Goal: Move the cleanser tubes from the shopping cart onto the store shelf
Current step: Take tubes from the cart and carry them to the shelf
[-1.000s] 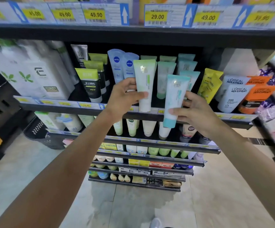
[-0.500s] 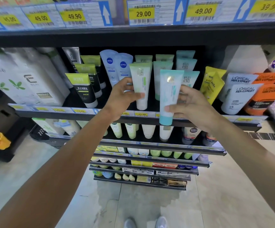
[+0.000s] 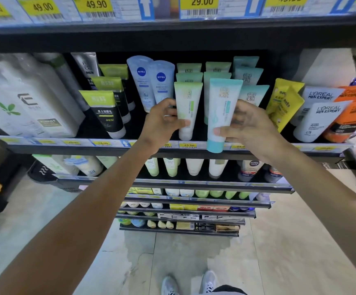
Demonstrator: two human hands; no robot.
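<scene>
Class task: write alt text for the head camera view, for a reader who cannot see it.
A person's left hand holds a pale green plastic cleanser tube and the right hand a teal-capped aqua plastic tube, both cap-down at the front of a black store shelf crowded with matching tubes. Yellow price tags line the shelf edges.
</scene>
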